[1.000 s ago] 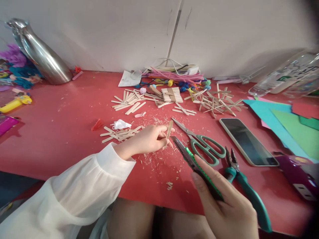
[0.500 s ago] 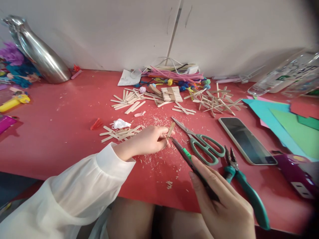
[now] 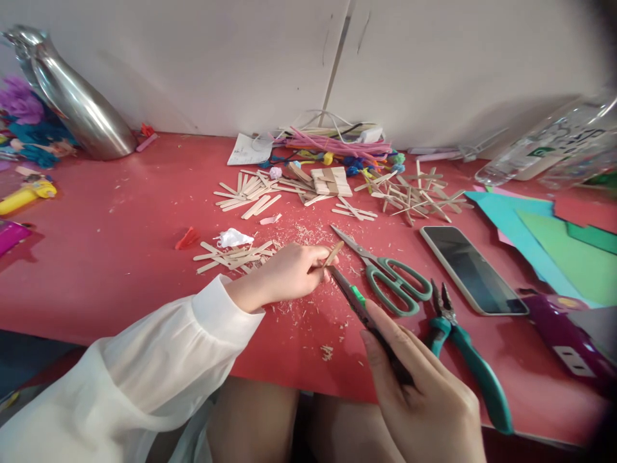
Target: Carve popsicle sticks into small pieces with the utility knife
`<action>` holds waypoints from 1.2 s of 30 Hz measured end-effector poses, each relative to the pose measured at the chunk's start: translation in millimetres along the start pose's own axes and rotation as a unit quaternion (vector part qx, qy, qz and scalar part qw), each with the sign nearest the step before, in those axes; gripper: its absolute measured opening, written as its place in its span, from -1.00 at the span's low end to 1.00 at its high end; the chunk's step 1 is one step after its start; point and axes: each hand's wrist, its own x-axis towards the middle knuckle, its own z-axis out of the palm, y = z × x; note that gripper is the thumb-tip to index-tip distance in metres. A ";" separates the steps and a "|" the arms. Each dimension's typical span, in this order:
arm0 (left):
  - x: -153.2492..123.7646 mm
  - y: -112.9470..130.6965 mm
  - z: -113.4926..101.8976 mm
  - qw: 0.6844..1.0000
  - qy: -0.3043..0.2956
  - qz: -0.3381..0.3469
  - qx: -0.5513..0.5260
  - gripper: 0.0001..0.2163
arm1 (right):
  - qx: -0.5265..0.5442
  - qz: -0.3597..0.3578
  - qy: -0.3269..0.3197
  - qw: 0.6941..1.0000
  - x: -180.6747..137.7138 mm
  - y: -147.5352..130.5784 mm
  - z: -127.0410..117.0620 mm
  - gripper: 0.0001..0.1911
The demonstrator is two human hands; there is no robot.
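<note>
Between the fingers of my left hand (image 3: 296, 273) is a short wooden craft stick (image 3: 333, 253), tilted up to the right. My right hand (image 3: 424, 386) is wrapped round a dark utility knife (image 3: 359, 303) with a green slider. The knife's tip end lies close against the lower end of the stick; I cannot tell whether it touches. Wood shavings (image 3: 308, 308) are scattered on the red table beneath. Green-handled scissors (image 3: 398, 286) lie beyond the knife, and teal-handled pliers (image 3: 463, 347) rest beside my right hand.
Craft sticks (image 3: 234, 257) lie near my left wrist, with more piles (image 3: 424, 193) behind. A phone (image 3: 475, 270), coloured paper (image 3: 540, 238) and a purple tool (image 3: 569, 334) are at right. A steel jug (image 3: 81, 103) stands back left, a plastic bottle (image 3: 544, 148) back right.
The craft stick has tipped further to the right in my left fingers. My right hand and the knife have shifted slightly left and up. The view has moved a little.
</note>
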 end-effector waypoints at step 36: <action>1.0 4.0 -12.8 0.993 0.112 0.043 -0.018 -0.75 | 0.118 0.094 -0.033 0.988 0.6 -1.8 5.0 -0.66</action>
